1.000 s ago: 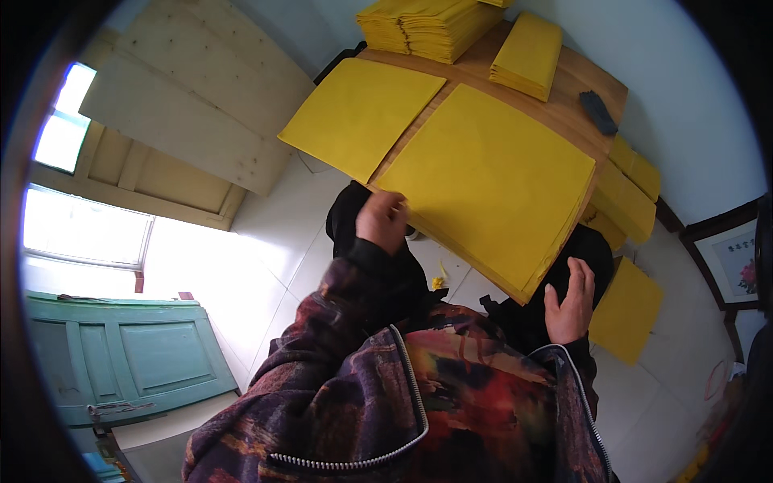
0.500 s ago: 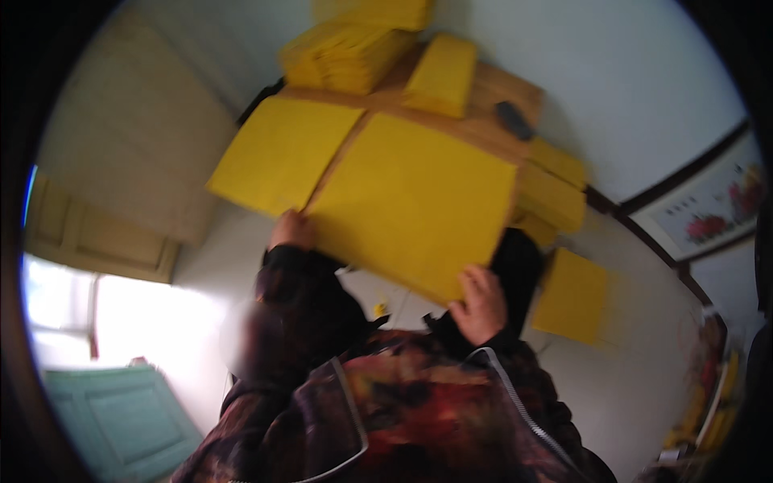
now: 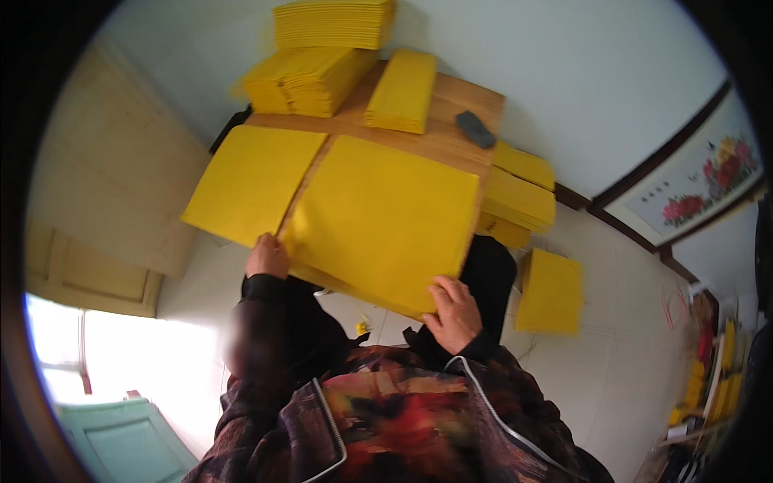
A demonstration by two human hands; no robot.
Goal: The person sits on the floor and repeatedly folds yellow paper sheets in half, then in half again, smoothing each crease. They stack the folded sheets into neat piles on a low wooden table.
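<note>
A large yellow sheet (image 3: 382, 217), possibly of paper or felt, lies over the near part of the wooden table (image 3: 463, 92). My left hand (image 3: 268, 258) pinches its near left corner, with fingertips at the narrow gap beside a second yellow sheet (image 3: 254, 177). At the near right corner my right hand (image 3: 456, 312) grips the edge, fingers on top; its thumb lies along the near side. A strip of another layer or fold shows beneath the near edge. What the hands have underneath is hidden.
Behind the sheets stand yellow stacks (image 3: 302, 80), one more pile (image 3: 332, 26) above them, and a narrow yellow bundle (image 3: 403, 90). A dark grey object (image 3: 475, 129) lies at the table's right. Beyond that edge are yellow stacks (image 3: 515, 197) and, lower down, another yellow pile (image 3: 551, 294).
The whole view has shifted, so the table appears lower and further left. Both hands keep their places at the large sheet's near corners. The layer beneath its near edge shows more clearly.
</note>
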